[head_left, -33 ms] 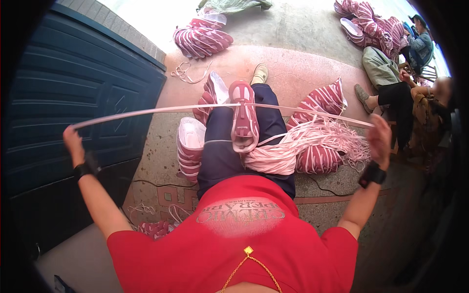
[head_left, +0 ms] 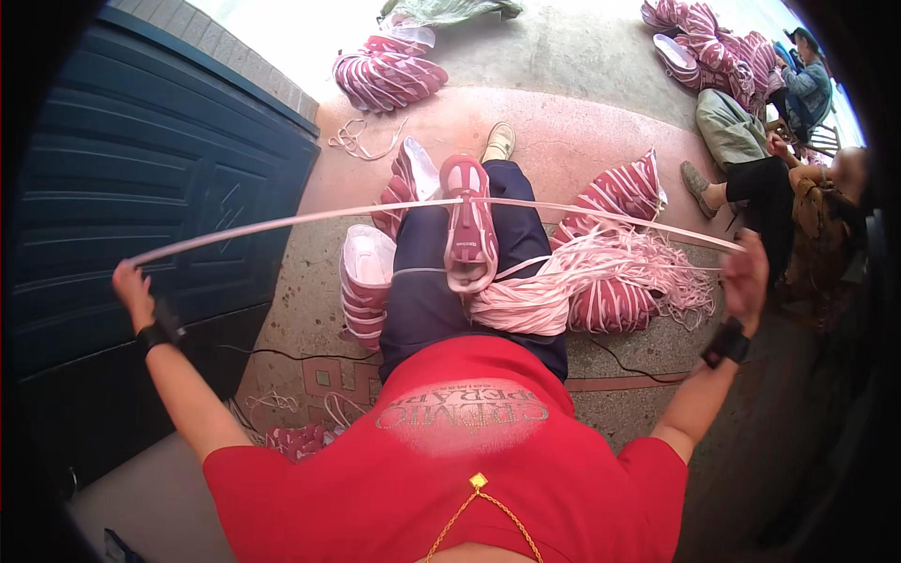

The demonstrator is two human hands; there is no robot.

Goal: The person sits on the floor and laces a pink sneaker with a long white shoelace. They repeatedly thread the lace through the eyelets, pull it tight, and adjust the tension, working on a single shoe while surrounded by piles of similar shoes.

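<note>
A pink shoe upper (head_left: pixel 468 230) rests on my lap between my thighs, with a pale pink shoelace (head_left: pixel 310 218) threaded through it near its front. Out to the left, my left hand (head_left: pixel 133 286) pinches one end of the lace. Far to the right, my right hand (head_left: pixel 744 280) is closed on the other end, slightly blurred. Both lace halves stretch nearly taut from the shoe upper. A thick bundle of loose pink laces (head_left: pixel 535 298) lies over my thigh and spreads to the right.
More shoe uppers (head_left: pixel 366 267) stand left of my legs, and a stacked bunch (head_left: pixel 392 80) lies ahead. Dark blue door (head_left: pixel 178 159) is close on the left. A seated co-worker's leg (head_left: pixel 755 192) is at the right. A black cable (head_left: pixel 300 355) crosses the floor.
Both my hands have moved a little farther outward and slightly lower, drawing the lace wider. The shoe upper has stayed in place on my lap.
</note>
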